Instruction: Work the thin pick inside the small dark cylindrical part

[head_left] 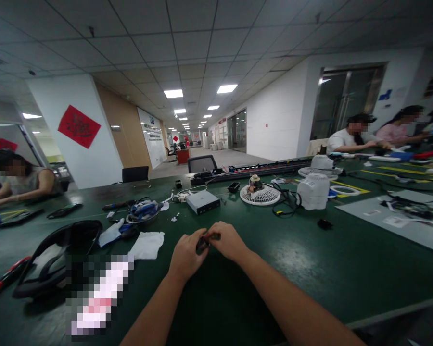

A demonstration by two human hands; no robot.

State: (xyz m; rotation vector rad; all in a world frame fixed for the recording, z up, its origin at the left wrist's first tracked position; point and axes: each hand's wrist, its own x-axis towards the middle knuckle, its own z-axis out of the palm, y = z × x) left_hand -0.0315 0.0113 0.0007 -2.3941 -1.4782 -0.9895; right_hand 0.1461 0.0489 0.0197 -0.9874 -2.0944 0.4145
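Both my hands meet over the green table [296, 283], near its middle. My left hand [187, 254] has its fingers curled round a small dark object [203, 242], too small to make out. The fingertips of my right hand [228, 240] are pinched at the right side of that same object. Just beyond my hands lies a silver, box-shaped drive [203, 202] with a black front. Farther right, a round white fan part [260, 193] with a motor on top rests on the table.
At left are a black-framed item [57, 254], a white cloth [147, 245] and a bowl of blue items [143, 210]. A white housing [313, 192], black cables [286, 199] and a grey panel [400, 216] are at right. People sit at both sides.
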